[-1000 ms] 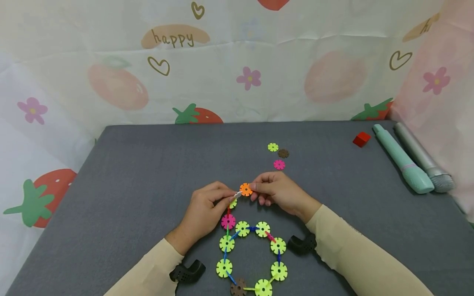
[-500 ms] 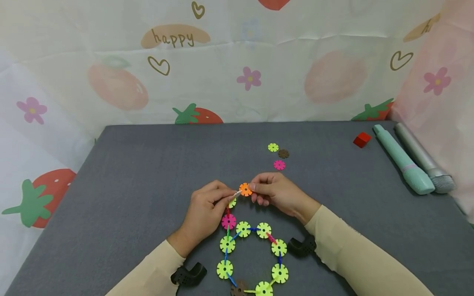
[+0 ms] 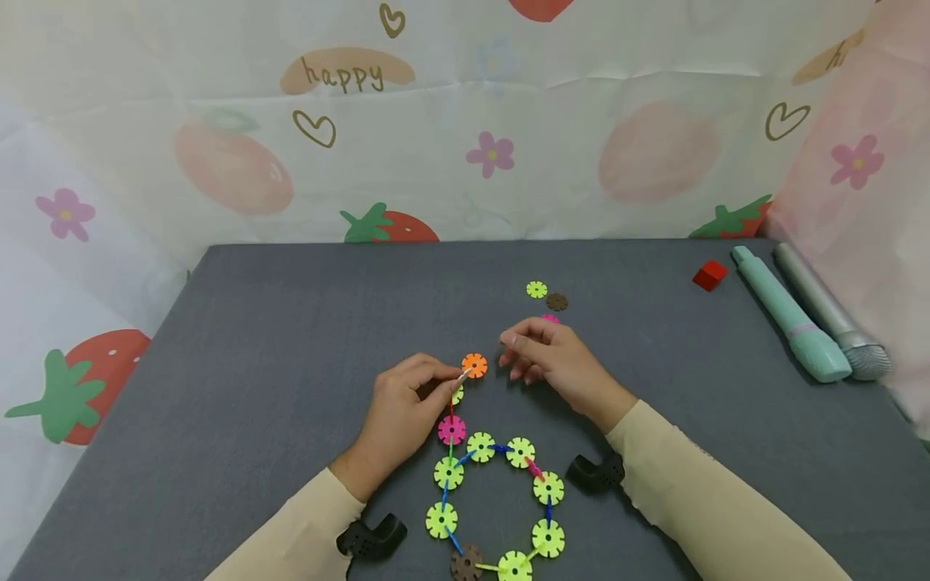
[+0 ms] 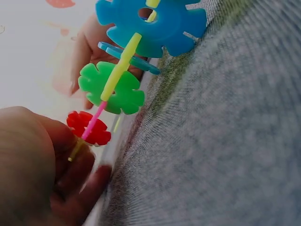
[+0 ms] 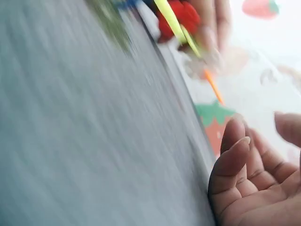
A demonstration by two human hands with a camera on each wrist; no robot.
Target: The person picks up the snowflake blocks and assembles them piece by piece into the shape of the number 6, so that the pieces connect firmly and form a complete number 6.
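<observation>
In the head view, my left hand (image 3: pixel 407 415) pinches a white interlocking disc (image 3: pixel 466 376), seen edge-on, at the top end of a chain. An orange notched disc (image 3: pixel 475 365) sits on that end, just past the fingertips. Below it come a yellow-green disc (image 3: pixel 458 395), partly hidden by the hand, and a pink disc (image 3: pixel 452 430). These lead down to a ring of mostly yellow-green discs (image 3: pixel 548 488) joined by edge-on ones. My right hand (image 3: pixel 559 359) is apart from the orange disc, holding nothing; its fingers curl loosely in the right wrist view. Disc colours look different in the left wrist view.
Beyond the right hand lie loose yellow-green (image 3: pixel 537 290) and brown (image 3: pixel 557 301) discs, with a pink one (image 3: pixel 550 319) partly hidden. A red block (image 3: pixel 710 275), a green microphone (image 3: pixel 792 315) and a silver microphone (image 3: pixel 831 311) lie at the right of the grey table (image 3: pixel 291 339).
My right hand has let go of the orange disc and moved up and right. The orange disc has shifted slightly left and up. The left hand keeps its pinch, almost unmoved.
</observation>
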